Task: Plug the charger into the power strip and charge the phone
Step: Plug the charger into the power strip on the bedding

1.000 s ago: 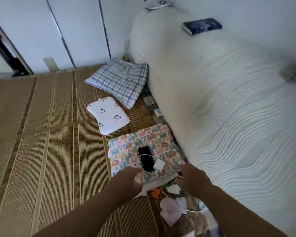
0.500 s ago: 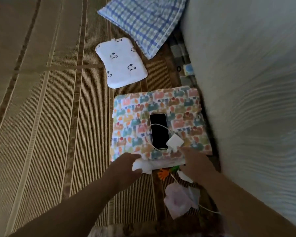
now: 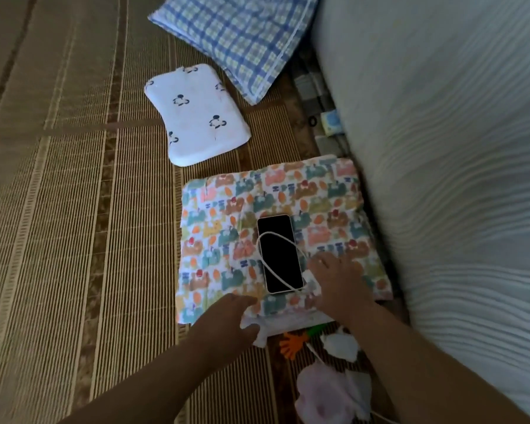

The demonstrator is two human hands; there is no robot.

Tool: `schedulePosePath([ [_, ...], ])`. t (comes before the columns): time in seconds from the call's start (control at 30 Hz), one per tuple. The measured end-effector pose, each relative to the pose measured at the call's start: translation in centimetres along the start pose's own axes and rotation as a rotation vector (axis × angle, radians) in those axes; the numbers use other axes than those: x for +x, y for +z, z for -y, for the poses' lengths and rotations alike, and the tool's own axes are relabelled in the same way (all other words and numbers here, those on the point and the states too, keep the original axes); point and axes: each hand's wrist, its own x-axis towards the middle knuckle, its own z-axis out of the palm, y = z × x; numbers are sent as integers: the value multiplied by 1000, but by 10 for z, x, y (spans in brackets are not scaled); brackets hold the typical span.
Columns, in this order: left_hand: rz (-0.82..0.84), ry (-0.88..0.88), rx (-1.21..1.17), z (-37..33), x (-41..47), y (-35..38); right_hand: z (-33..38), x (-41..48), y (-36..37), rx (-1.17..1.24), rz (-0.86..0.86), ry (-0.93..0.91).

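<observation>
A black-screened phone [image 3: 279, 254] lies face up on a colourful patterned cushion [image 3: 318, 191] on the woven mat. A white cable [image 3: 268, 264] loops across the screen and ends at the white charger [image 3: 308, 276] by the phone's lower right corner. My right hand [image 3: 338, 280] lies over the charger with its fingers curled on it, hiding most of it. My left hand [image 3: 231, 315] rests at the cushion's front edge, fingers loose, touching a white cloth [image 3: 256, 332]. No power strip is in view.
A white mattress [image 3: 441, 148] runs along the right side. On the mat [image 3: 58, 240] lie a small white pillow [image 3: 196, 123] and a blue checked pillow [image 3: 242, 41]. An orange hand-shaped toy [image 3: 291, 344], pink cloth [image 3: 325, 393] and small clutter sit near my right forearm.
The view has tilted down and come closer to the cushion. My right hand moved forward from the cushion's front edge onto the charger. My left hand stayed at the front edge.
</observation>
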Motion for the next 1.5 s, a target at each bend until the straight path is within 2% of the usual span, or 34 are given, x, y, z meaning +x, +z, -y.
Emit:
schedulePosePath([
  [0.07, -13, 42, -14, -22, -1, -11, 2, -18, -27, 85, -1, 24],
  [0.17, -27, 113, -45, -64, -9, -34, 12, -52, -84, 362, 165, 159],
  [0.27, -67, 193, -103, -114, -23, -62, 21, -92, -151, 528, 238, 176],
  [0.37, -150, 327, -84, -162, -49, -94, 33, -137, -219, 547, 195, 167],
  [0.5, -197, 556, -61, -220, -92, -131, 56, -205, -294, 789, 58, 178],
  [0.63, -63, 644, -122, -254, -127, -150, 65, -282, -350, 935, -235, 192],
  [0.73, 4, 706, -204, -263, -146, -151, 61, -336, -380, 1050, -579, 188],
  [0.9, 128, 649, -203, -266, -164, -127, 47, -412, -407, 1328, -1126, 204],
  [1.03, 229, 675, -123, -278, -169, -105, 29, -473, -423, 1263, -1397, 242],
  [1.1, 251, 662, -178, -295, -170, -99, 15, -500, -420, 1237, -1482, 298],
  [1.27, 173, 738, -281, -359, -184, -87, -34, -552, -389, 1087, -1471, 574],
  [1.33, 172, 777, -329, -387, -194, -79, -53, -565, -372, 1015, -1380, 726],
  [1.4, 218, 736, -441, -412, -203, -69, -70, -573, -357, 963, -1291, 832],
  [1.5, 270, 714, -604, -439, -218, -60, -85, -573, -338, 831, -1183, 896],
])
